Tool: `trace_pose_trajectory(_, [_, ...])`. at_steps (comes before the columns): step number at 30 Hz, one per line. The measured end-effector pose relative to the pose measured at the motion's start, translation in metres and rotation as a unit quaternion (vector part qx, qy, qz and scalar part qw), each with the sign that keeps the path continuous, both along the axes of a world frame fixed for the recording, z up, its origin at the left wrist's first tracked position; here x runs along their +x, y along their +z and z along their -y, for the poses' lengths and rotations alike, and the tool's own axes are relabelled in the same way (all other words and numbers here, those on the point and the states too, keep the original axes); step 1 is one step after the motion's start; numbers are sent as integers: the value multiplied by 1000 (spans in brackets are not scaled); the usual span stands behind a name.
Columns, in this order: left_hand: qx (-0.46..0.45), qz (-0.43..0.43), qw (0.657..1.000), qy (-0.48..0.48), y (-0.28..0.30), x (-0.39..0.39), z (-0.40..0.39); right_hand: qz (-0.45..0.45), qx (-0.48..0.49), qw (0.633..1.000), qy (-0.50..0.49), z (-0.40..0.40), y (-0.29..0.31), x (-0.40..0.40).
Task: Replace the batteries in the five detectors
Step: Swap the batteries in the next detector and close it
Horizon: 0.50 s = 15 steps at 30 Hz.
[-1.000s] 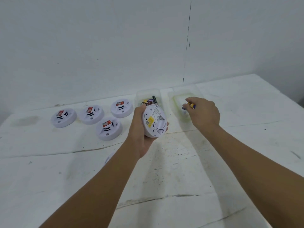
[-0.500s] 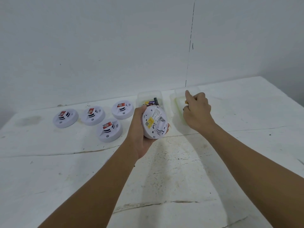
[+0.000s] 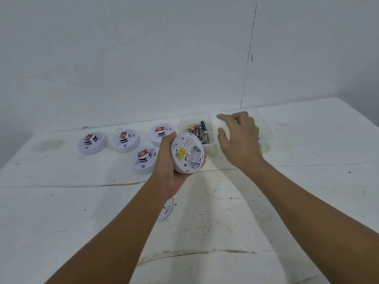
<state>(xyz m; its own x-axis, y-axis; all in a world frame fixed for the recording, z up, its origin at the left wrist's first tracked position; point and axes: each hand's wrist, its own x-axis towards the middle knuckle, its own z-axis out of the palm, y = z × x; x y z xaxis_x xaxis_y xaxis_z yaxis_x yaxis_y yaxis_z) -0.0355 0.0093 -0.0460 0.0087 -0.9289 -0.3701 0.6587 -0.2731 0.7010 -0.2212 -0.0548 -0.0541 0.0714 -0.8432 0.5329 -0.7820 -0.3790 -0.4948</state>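
The left hand (image 3: 170, 171) grips a white detector (image 3: 187, 153), underside up, at table centre. At its two o'clock, the right hand (image 3: 239, 138) hovers between two clear tubs, fingers loosely spread, apparently empty though blurred.

The right hand (image 3: 239, 138) no longer pinches the battery it held a second ago over the right tray (image 3: 265, 128); its fingers are now spread and relaxed, and nothing shows in its grip. It has moved leftward from over that tray, so it now hovers between the two trays, beside the left tray (image 3: 194, 117) of batteries (image 3: 202, 133). A battery end shows past the hand's right edge, in the right tray.
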Motion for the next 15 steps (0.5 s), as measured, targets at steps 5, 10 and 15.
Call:
trace_pose_trajectory(5, [-8,-8,1000,30,1,19,-1,-43,53,994,85,-1,2,32])
trace_pose_trajectory(10, [-12,-12,999,51,1,40,-1,-98,138,982,84,14,6,46])
trace_pose_trajectory(15, [-11,-11,999,50,-3,49,-1,-115,194,972,67,29,12,51])
